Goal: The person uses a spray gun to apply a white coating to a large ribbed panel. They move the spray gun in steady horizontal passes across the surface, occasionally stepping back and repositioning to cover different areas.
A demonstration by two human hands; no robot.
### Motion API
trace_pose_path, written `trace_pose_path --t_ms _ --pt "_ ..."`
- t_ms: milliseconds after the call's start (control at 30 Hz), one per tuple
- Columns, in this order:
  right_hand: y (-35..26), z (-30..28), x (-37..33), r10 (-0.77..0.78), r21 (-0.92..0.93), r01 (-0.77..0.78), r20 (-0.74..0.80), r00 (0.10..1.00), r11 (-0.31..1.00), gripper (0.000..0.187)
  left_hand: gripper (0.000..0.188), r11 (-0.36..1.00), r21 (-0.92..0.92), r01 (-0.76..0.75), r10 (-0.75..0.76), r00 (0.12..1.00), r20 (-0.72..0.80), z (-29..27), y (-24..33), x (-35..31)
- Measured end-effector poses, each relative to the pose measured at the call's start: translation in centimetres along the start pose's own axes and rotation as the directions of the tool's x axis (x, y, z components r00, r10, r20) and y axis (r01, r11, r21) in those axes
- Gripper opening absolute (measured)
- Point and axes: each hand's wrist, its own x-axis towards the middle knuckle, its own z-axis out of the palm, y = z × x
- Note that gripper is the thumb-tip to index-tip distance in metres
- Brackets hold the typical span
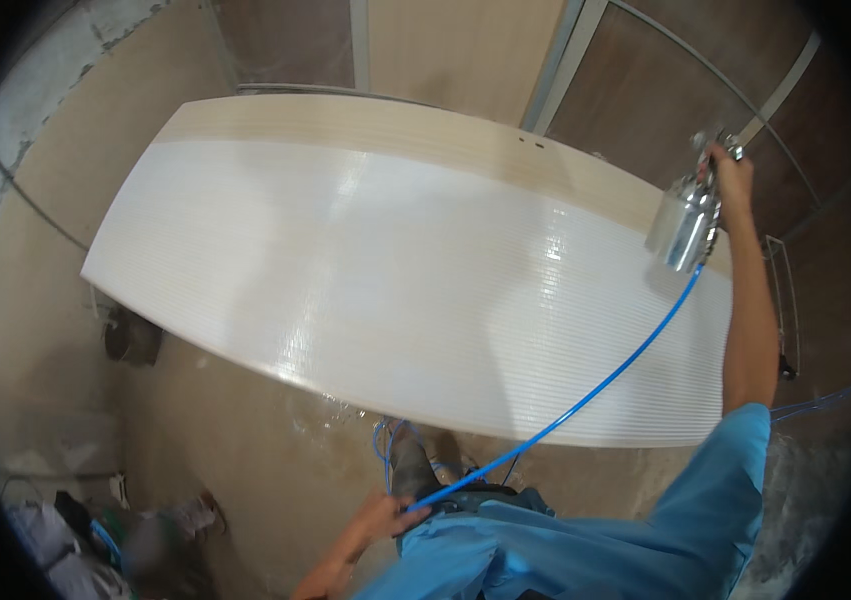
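A metal spray gun (683,228) with a silver cup hangs over the right end of a large ribbed panel (395,260). My right hand (730,178) is closed round its handle, arm stretched far forward. Most of the panel is glossy white, while a strip along its far edge stays pale wood-coloured. From the gun a blue air hose (600,385) curves down across the panel's near edge toward my waist. There my left hand (385,517) has its fingers closed on the hose, close to my body.
Tall panels (465,50) in beige and brown lean behind the work panel. A dark bucket-like object (132,335) stands under its left end. Bags and cloth (55,550) lie piled at the lower left. Loops of blue hose (382,440) rest near my feet on the wet-looking floor (245,430).
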Motion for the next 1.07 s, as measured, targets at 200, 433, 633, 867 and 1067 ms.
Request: trace_pose_path --t_ms 200,433,633,867,1067 --pt "7.7 -5.2 6.6 0.103 -0.008 -0.102 0.096 0.990 0.995 0.019 0.038 1.000 0.013 -0.014 0.011 0.978 0.207 7.9 8.2 1.6" --pt "8.7 -10.0 6.3 0.013 0.165 -0.077 0.358 0.933 0.983 0.024 0.024 0.894 -0.398 0.204 -0.125 0.969 0.214 22.4 17.1 -1.7" --pt "16.7 -27.2 7.1 -0.003 0.151 -0.063 0.403 0.915 0.986 0.023 0.026 0.848 -0.516 0.122 -0.065 0.990 0.128 43.2 25.9 0.2" --pt "36.3 -74.0 8.3 -0.013 -0.169 0.057 0.252 0.968 0.984 0.023 0.033 0.935 -0.304 0.184 -0.057 0.922 0.383 80.2 40.1 1.3" --pt "57.7 -127.4 9.4 0.096 -0.414 -0.030 0.140 0.986 0.910 0.029 0.030 0.950 -0.312 0.021 0.111 0.910 0.399 128.2 46.7 5.0"
